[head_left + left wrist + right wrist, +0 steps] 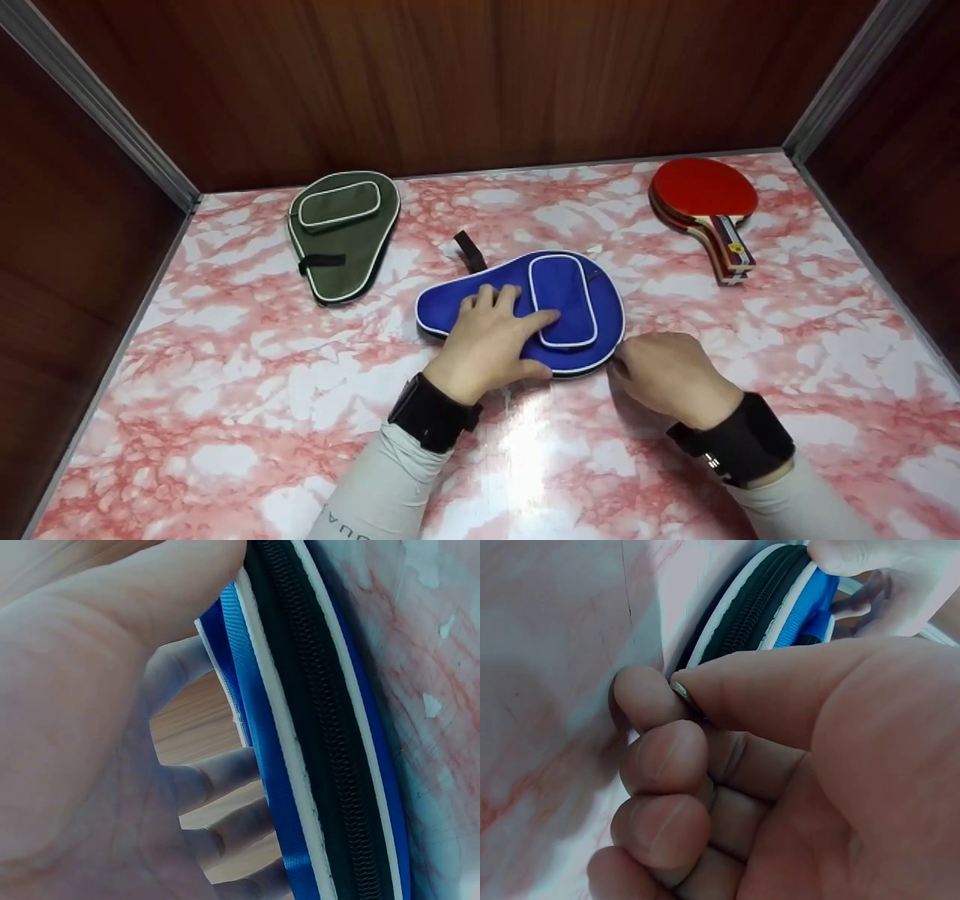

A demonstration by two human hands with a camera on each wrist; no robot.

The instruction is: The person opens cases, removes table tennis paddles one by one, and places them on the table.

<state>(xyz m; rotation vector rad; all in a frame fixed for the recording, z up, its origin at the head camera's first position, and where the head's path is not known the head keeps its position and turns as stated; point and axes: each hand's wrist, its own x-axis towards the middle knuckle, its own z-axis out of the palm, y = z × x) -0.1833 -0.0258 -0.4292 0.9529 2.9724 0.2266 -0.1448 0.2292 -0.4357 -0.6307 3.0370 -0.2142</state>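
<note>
Dark, wood-grained panels [480, 82] wall in a surface [262, 420] marbled in red and white, and we read across it from the left. Towards the far left corner lies a flat olive-green fabric paddle case [341, 247] with white piping, its narrow end pointing to the near edge. Around the middle of the surface, well apart from that, we see the royal-blue fabric paddle case [562, 289], white-piped, its narrow end to the left and a pouch on its face. Our left hand [484, 345] rests on it, fingers spread over the face without gripping, thumb at the near rim beside the black zipper [322, 705]. At the case's rounded right end, our right hand [667, 375] is curled, thumb and forefinger pinching a small metal zipper pull [681, 691]. Near the far right corner, two stacked wooden-handled paddles [705, 187], the upper with a red face, lie apart from both hands. We judge the step in hand to be working the blue case's zipper, though in which direction we cannot tell; the next move seems to call for steady left-hand pressure while the pull follows the curved rim.
</note>
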